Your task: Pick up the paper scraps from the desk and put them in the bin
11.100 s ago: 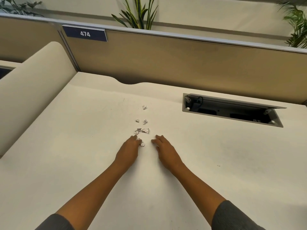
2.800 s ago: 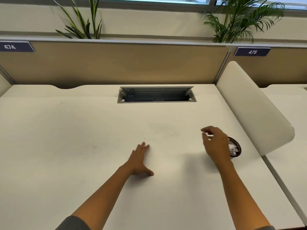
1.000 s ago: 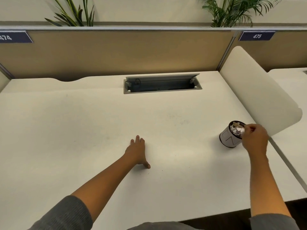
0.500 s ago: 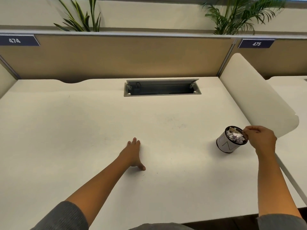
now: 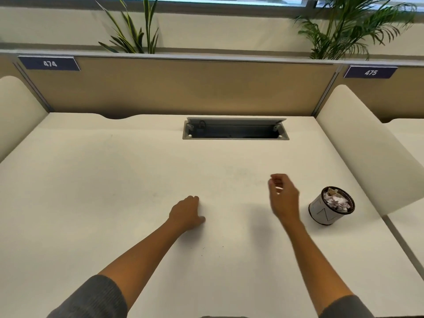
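A small round white bin with a dark rim stands on the white desk at the right. Crumpled paper scraps fill its top. My right hand hovers above the desk to the left of the bin, fingers loosely curled and apart, nothing visible in it. My left hand rests palm down on the desk near the middle, fingers partly curled under. I see no loose scraps on the desk surface.
An open grey cable tray is sunk into the desk at the back. Tan partition panels close the far side. Curved white dividers stand at the left and right. Plants rise behind the partition.
My right hand has left the bin's rim and moved left, away from it, over the desk. My left hand has stayed in place on the desk.
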`<state>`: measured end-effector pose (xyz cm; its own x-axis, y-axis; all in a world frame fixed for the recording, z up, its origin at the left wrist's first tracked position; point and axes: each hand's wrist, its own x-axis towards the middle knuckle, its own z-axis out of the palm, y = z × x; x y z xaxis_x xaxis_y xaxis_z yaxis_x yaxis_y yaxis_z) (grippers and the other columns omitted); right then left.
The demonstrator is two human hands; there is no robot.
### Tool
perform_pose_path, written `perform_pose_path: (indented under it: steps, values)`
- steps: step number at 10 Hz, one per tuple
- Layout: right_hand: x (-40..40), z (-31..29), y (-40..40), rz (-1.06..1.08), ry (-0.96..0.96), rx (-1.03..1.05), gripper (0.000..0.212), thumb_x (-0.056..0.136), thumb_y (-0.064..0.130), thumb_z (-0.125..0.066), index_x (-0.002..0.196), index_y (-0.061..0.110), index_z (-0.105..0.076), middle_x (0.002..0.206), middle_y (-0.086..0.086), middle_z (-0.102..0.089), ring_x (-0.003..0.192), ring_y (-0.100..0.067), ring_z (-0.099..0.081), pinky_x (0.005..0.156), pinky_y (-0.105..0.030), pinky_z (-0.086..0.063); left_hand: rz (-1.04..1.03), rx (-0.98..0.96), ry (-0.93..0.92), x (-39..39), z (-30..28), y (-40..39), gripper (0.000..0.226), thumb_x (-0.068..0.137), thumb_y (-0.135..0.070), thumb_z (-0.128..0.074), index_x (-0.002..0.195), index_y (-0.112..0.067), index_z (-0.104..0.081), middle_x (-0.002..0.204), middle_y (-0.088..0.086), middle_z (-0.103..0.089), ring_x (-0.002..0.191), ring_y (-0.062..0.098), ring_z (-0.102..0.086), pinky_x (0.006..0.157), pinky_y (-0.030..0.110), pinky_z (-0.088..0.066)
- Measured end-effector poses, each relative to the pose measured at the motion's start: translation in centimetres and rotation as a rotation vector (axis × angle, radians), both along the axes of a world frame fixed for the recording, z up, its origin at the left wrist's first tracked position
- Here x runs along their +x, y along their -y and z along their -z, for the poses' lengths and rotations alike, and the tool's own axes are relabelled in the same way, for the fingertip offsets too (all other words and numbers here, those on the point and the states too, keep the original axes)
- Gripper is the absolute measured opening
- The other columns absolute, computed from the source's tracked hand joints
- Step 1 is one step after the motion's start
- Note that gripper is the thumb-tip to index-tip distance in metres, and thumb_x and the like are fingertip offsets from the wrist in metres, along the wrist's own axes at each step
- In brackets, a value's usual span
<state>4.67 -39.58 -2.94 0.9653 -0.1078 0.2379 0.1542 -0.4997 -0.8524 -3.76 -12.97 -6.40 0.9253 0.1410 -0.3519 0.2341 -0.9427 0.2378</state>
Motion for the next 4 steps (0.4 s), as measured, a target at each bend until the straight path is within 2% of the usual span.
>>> perform_pose_path:
  steps: [1,2,3,4]
  values:
    - [-0.3,1.8,-4.9,-0.170,-0.023,-0.103,0.029,0.098,0.016,-0.054,0.125,0.010,-0.053,0.127,-0.004,-0.052,0.110,-0.021,-0.058,0.093,-0.031,-0.049,-0.073,0.048,0.167,0.4,-0.1,-0.3,0.045,0.094,-0.041,-0.050,0.130,-0.014,-0.045,0.131,0.003,-0.053,0.118,0.024,-0.053,0.094,0.036,-0.043]
    - [0.3,2.1,-7.6,-0.241,-0.020,-0.231,0.040,0.100,0.024,-0.050,0.138,0.014,-0.043,0.142,-0.003,-0.042,0.129,-0.021,-0.047,0.104,-0.024,-0.037,-0.058,0.074,0.245,1.1,-0.6,-0.8,0.048,0.096,-0.038,-0.047,0.136,-0.013,-0.043,0.139,0.004,-0.048,0.131,0.022,-0.043,0.109,0.037,-0.032]
    - [2.9,-0.2,-10.7,-0.235,0.038,-0.334,0.054,0.101,0.035,-0.048,0.149,0.017,-0.033,0.158,-0.003,-0.030,0.145,-0.021,-0.031,0.114,-0.028,-0.026,-0.032,0.153,0.397,3.2,-3.0,-1.3,0.054,0.099,-0.040,-0.040,0.145,-0.013,-0.034,0.157,0.006,-0.029,0.149,0.022,-0.017,0.123,0.042,-0.010]
    - [5.0,-1.9,-11.8,-0.253,0.142,-0.435,0.058,0.100,0.037,-0.049,0.151,0.016,-0.032,0.159,-0.005,-0.030,0.147,-0.022,-0.030,0.116,-0.032,-0.027,-0.037,0.214,0.490,4.8,-4.7,-1.8,0.056,0.100,-0.042,-0.037,0.148,-0.014,-0.030,0.162,0.005,-0.017,0.151,0.023,-0.007,0.124,0.043,-0.005]
